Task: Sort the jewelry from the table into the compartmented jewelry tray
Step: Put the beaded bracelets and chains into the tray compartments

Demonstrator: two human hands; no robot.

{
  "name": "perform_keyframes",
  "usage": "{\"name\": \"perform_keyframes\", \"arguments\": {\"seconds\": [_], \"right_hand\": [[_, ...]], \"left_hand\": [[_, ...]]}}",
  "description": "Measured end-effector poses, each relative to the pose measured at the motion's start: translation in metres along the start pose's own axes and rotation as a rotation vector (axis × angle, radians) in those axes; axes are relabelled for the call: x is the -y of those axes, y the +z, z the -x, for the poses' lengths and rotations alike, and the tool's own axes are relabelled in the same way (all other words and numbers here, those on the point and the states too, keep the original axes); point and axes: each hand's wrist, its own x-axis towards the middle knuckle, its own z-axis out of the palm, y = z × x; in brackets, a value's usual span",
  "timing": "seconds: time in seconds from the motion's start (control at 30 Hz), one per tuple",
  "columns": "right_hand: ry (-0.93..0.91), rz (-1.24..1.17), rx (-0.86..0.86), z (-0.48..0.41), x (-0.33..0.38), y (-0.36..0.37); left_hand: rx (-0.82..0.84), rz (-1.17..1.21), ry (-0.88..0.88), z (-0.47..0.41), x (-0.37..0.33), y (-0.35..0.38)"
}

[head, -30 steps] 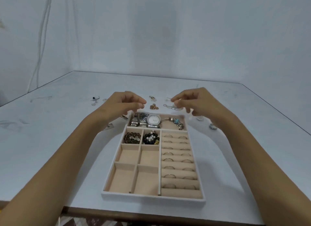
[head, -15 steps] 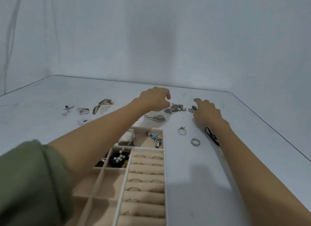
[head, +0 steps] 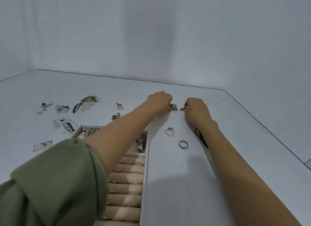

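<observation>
The beige compartmented jewelry tray (head: 145,160) lies at the lower middle, partly under my left forearm; a watch (head: 92,131), a beaded bracelet (head: 141,142) and several rings in its ring rolls show. Beyond the tray, my left hand (head: 159,101) rests fingers-down on a silver chain piece (head: 173,106). My right hand (head: 196,109) pinches a small silver piece (head: 182,108) on the table (head: 235,124) beside it. Two silver rings (head: 169,131) (head: 183,144) lie loose between my forearms. A black cord (head: 201,137) lies against my right forearm.
More jewelry lies at the far left: a gold-coloured piece (head: 116,116), a small charm (head: 119,105), a bead cluster (head: 61,108), a brooch-like piece (head: 85,102), a dark-stoned piece (head: 44,106) and small plastic bags (head: 42,145). The table's right edge runs diagonally; walls stand close behind.
Both hands reached forward from above the tray to the far jewelry. Since half a second ago, they have closed down onto the chain piece and the small silver piece.
</observation>
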Motion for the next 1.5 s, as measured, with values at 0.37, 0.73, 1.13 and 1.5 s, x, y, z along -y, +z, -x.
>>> {"name": "perform_keyframes", "arguments": {"seconds": [0.37,0.73,1.13,1.5], "right_hand": [[0.004,-0.085,0.03,0.009,0.004,-0.005],[0.289,-1.064,-0.215,0.021,0.017,-0.047],[0.404,-1.965,0.067,0.07,0.062,-0.079],[-0.201,-0.83,0.347,0.102,0.093,-0.066]], "left_hand": [[-0.05,0.233,-0.007,0.007,0.007,-0.013],[-0.343,1.152,-0.108,0.05,0.031,-0.104],[-0.509,1.522,0.01,0.099,0.029,-0.2],[-0.431,1.516,0.026,0.105,0.025,-0.199]]}}
